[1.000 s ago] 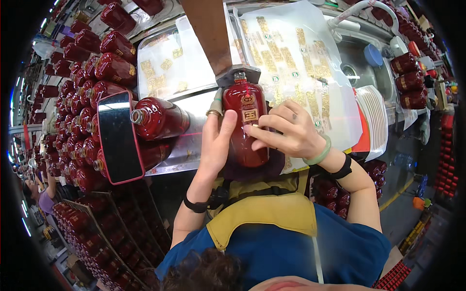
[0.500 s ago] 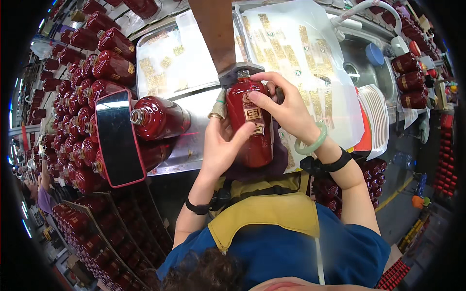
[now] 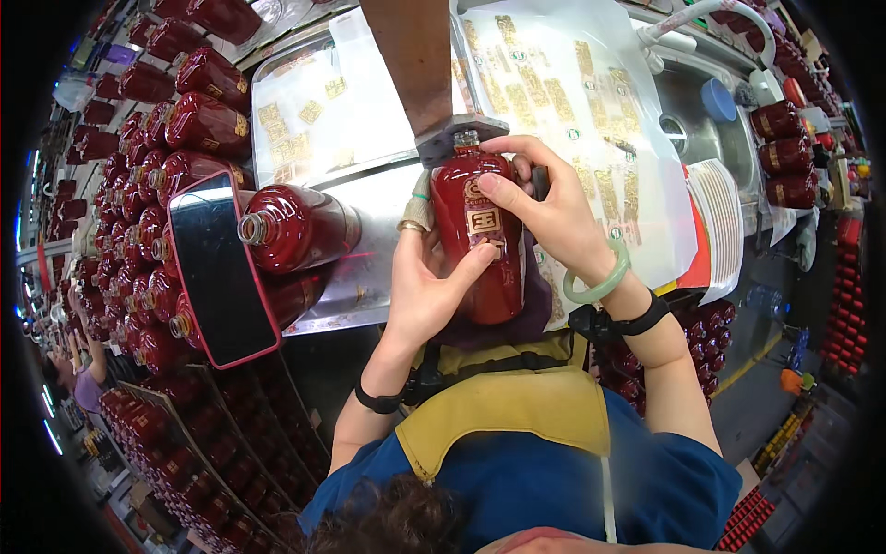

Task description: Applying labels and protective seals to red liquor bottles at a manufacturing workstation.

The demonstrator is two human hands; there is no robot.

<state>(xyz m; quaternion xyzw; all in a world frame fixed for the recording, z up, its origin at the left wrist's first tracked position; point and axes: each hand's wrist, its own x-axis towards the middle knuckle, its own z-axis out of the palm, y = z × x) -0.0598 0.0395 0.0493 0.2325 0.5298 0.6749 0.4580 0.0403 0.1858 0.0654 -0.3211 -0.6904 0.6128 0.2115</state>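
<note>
A dark red glass bottle [image 3: 494, 297] lies before me on a dark purple cloth [image 3: 538, 294], its neck pointing away toward a metal-edged post. Gold raised decals [image 3: 483, 221] run down its front. My left hand [image 3: 426, 282] grips the bottle's left side, its thumb pressing on the lowest decal; a beige cloth cover [image 3: 419, 200] wraps one of its fingers. Around the right shoulder curls my right hand [image 3: 550, 205], with the thumb on the top decal and the index finger near the neck. A small black object [image 3: 540, 183] shows by its fingers; what it is I cannot tell.
A brown post [image 3: 411, 65] stands just beyond the bottle. White sheets with gold decals [image 3: 554, 92] lie behind. At the left are a phone [image 3: 221, 268] in a red case, another red bottle [image 3: 300, 229] and many more. A sink [image 3: 692, 120] and stacked white sheets [image 3: 715, 226] are right.
My left thumb has slid slightly right onto the lowest decal, covering more of it. The right hand keeps nearly the same hold, and the bottle stays in place.
</note>
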